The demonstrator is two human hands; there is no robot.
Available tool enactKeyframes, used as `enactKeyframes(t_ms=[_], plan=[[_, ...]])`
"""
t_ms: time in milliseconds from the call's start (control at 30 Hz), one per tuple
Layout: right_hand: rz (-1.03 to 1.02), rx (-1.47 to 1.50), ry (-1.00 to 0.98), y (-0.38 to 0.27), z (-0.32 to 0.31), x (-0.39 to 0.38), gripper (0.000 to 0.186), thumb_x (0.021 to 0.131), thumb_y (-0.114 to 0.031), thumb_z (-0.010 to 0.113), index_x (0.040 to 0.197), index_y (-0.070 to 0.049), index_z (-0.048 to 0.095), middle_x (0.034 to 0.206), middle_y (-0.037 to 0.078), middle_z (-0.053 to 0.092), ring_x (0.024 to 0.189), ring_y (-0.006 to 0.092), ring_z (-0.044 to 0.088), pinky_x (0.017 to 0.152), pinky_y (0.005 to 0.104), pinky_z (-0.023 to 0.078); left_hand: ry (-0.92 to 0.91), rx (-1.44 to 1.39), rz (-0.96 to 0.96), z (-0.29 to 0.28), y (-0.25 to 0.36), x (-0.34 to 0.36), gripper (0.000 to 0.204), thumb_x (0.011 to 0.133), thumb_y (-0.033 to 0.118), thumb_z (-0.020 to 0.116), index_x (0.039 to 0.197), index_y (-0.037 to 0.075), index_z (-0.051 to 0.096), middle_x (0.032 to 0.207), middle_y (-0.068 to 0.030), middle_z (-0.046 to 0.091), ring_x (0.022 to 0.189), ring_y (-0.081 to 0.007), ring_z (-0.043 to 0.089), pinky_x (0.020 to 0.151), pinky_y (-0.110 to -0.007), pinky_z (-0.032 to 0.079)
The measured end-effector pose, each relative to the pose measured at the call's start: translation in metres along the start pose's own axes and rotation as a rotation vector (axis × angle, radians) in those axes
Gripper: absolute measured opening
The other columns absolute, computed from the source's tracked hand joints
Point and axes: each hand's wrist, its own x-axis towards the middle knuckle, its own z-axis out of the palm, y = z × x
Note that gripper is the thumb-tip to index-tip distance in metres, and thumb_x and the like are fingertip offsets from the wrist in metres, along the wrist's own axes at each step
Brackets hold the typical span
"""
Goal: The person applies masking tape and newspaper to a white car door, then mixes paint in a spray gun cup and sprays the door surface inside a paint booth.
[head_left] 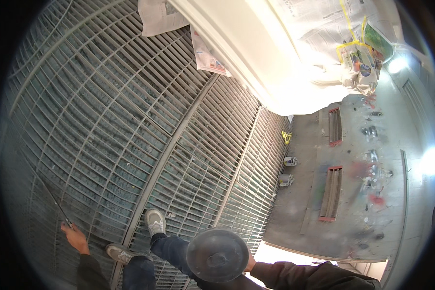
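Observation:
At the lower left my left hand (76, 238) is closed round a thin dark hose (58, 205), which runs up and away along the floor grating. My right hand (250, 264) shows only in part at the lower middle, beside a large round dark grey lid (217, 255) with a small cap in its centre. The lid looks like the top of a spray gun's paint cup; the gun's body and most of my fingers are hidden beneath it. Farther ahead stands a glossy white vehicle body panel (270, 58), apart from both hands, with masking newspaper (319, 24) over its neighbouring parts.
Metal floor grating (145, 125) spreads under my shoes (154, 222). To the right rises a grey wall (304, 145) with paint smears and red-edged slatted vents (331, 193). Small containers (286, 180) and a yellow object (286, 137) sit along its foot. Bright lamps (431, 161) shine at the far right.

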Motion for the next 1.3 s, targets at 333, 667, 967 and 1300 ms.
enactKeyframes(t_ms=[333,667,967,1300], plan=[[-0.155,-0.042,-0.206,-0.092,-0.081,-0.048,0.073,0.077,-0.008,0.07,0.145,-0.014,0.043,0.113,0.021,0.067,0.1,0.0371,0.067,0.084,0.0392,0.053,-0.013,0.495,0.22,-0.232,0.015,-0.113,0.021,0.101,0.017,0.047,0.118,0.007,0.055,0.108,-0.0216,0.059,0.093,-0.0419,0.059,0.072,-0.048,0.048],[-0.386,0.163,-0.03,-0.06,-0.137,-0.143,0.065,0.083,-0.011,0.067,0.144,-0.017,0.046,0.106,0.02,0.069,0.088,0.0381,0.069,0.075,0.0404,0.054,-0.402,0.641,-0.179,-0.287,-0.074,-0.417,0.037,0.097,0.036,0.055,0.095,0.001,0.066,0.085,-0.0185,0.068,0.076,-0.0344,0.065,0.067,-0.047,0.049],[-0.429,0.248,0.058,0.037,-0.186,-0.3,0.056,0.085,-0.013,0.068,0.138,-0.012,0.052,0.098,0.022,0.069,0.087,0.0379,0.069,0.076,0.0383,0.054,-0.395,0.308,0.033,-0.338,-0.018,-0.581,0.036,0.096,0.036,0.055,0.095,0.001,0.066,0.085,-0.0176,0.068,0.075,-0.0338,0.065,0.068,-0.046,0.05],[-0.691,0.236,-0.041,0.08,-0.289,-0.439,0.054,0.085,-0.016,0.074,0.135,-0.011,0.056,0.097,0.02,0.07,0.085,0.0359,0.07,0.072,0.0371,0.054,-0.424,0.18,-0.045,-0.365,-0.017,-0.843,0.035,0.095,0.035,0.056,0.096,0.002,0.067,0.084,-0.0167,0.069,0.075,-0.0332,0.066,0.068,-0.045,0.05]])
